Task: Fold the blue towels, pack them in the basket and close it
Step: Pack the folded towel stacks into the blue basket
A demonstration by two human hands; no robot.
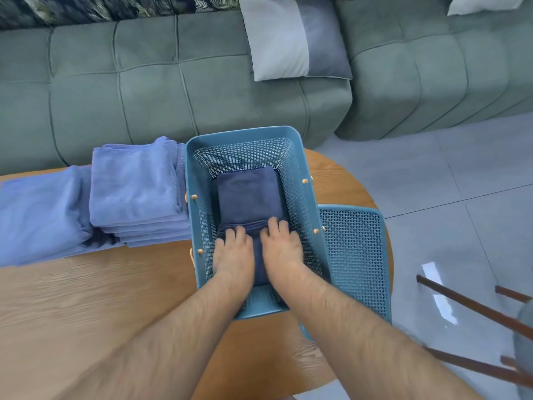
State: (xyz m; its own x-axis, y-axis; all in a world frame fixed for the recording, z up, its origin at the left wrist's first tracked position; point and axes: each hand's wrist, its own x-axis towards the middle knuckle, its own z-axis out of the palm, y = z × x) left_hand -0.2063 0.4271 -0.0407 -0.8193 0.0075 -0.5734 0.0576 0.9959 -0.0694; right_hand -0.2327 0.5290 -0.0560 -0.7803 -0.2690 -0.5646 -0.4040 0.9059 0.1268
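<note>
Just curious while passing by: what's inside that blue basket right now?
Folded dark blue towels lie in the basket; the left hand and right hand rest on the nearer one. Anything beneath the towels and hands is covered.

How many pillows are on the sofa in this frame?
2: a grey pillow on the sofa beyond the basket, a pale pillow cut off top right. More may be hidden.
</note>
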